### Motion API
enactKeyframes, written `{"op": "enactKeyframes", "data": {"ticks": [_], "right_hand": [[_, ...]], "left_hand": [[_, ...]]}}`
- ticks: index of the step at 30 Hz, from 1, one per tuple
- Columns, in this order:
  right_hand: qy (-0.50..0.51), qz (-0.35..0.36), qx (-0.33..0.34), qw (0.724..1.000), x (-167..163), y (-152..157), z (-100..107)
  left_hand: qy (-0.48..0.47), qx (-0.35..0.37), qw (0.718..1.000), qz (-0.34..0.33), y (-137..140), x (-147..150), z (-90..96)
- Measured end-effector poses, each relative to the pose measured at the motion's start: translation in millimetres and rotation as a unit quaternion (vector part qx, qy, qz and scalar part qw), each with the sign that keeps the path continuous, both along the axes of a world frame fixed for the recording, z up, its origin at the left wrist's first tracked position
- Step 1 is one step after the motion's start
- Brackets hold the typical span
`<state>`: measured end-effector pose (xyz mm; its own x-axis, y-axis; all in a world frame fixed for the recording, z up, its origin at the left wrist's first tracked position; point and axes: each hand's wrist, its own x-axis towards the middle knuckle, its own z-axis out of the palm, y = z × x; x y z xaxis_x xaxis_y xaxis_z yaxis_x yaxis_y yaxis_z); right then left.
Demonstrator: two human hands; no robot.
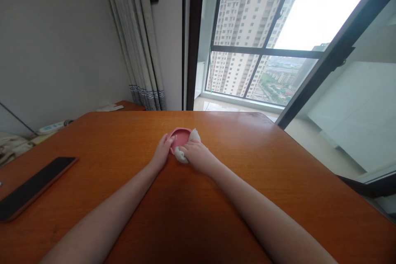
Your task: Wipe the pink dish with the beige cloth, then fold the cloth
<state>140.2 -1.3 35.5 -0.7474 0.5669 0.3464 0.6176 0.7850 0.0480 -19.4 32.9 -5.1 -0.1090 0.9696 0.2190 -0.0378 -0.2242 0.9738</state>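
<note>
A small pink dish (pixel 182 137) is on the wooden table in front of me, its hollow side facing up toward me. My left hand (pixel 162 151) grips its left rim, thumb over the edge. In my right hand (pixel 198 156) is a bunched white cloth (pixel 180 155), pressed against the dish's right side. One end of the cloth sticks out above the fingers and another below them. The right fingertips are partly hidden by the cloth, and that hand covers the dish's lower right edge.
The brown wooden table (pixel 235 198) extends around both arms. A dark phone (pixel 34 187) lies at the left. Beyond the left edge are a white power strip (pixel 51 127) and some fabric (pixel 14 147). A grey curtain (pixel 136 37) and a window stand behind.
</note>
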Motion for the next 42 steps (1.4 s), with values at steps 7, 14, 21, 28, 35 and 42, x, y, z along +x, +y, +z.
{"op": "enactKeyframes", "data": {"ticks": [7, 14, 21, 28, 35, 42], "right_hand": [[0.006, -0.014, 0.067, 0.998, -1.7, 0.4, -12.7], [0.033, -0.043, 0.053, 0.997, -11.3, -4.7, -17.4], [-0.01, -0.001, 0.057, 0.998, -2.6, 5.9, -18.6], [0.058, -0.068, 0.103, 0.991, -5.9, 6.1, -22.4], [0.058, -0.013, 0.088, 0.994, 0.9, 11.9, -23.7], [-0.003, -0.02, 0.076, 0.997, 13.1, 22.9, -23.7]], "left_hand": [[0.008, 0.045, 0.998, 0.037, -5.7, 6.1, -6.1], [0.03, 0.071, 0.994, 0.079, -13.4, 15.9, -9.8], [0.145, 0.09, 0.985, 0.032, -5.0, -3.2, 7.5], [0.051, 0.103, 0.99, 0.082, -21.1, 24.4, 10.0], [0.084, 0.049, 0.992, 0.077, -13.7, 16.6, 5.1], [0.126, 0.018, 0.991, 0.033, -9.6, 8.2, 7.8]]}}
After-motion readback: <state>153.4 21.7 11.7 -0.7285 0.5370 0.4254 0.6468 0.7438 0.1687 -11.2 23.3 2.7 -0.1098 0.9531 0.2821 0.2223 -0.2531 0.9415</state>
